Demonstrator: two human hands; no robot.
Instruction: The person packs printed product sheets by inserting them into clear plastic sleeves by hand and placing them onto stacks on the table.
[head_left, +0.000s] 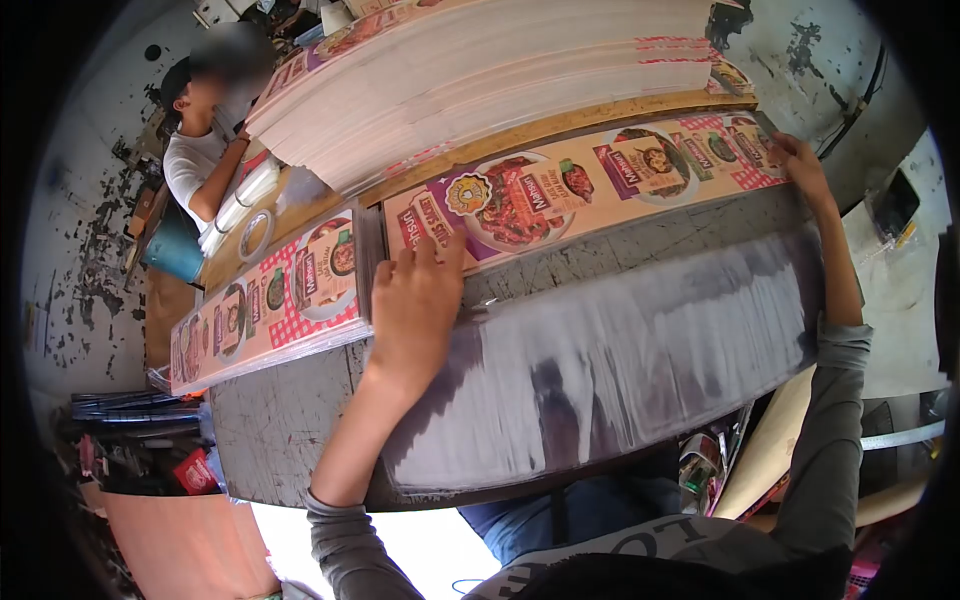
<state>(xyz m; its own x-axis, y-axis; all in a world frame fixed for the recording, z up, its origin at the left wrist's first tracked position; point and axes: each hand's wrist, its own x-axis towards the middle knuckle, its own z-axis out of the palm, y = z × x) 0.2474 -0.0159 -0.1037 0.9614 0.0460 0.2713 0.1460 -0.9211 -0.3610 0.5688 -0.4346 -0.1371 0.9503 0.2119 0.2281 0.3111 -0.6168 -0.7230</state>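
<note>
A long printed food-label sheet (590, 195), orange with pictures of dishes and the word "Mahsuri", lies along the dark scratched worktable (285, 430). My left hand (415, 310) rests on the sheet's left end, fingers spread flat over its near edge. At the far right end, my right hand (805, 175) has its thumb and fingers closed around the sheet's corner; the underside of that grip is hidden. Just left of my left hand sits a stack of similar printed sheets (270, 300). Whitish smears cover a grey panel (610, 360) along the table's near side.
Behind the sheet, a wooden strip (560, 135) borders a tall stack of pale sheets (500, 95). A tape roll (256, 236) lies at the left. Another person (200, 165) sits beyond it, near a teal bucket (175, 250). Assorted items fill the space below the table.
</note>
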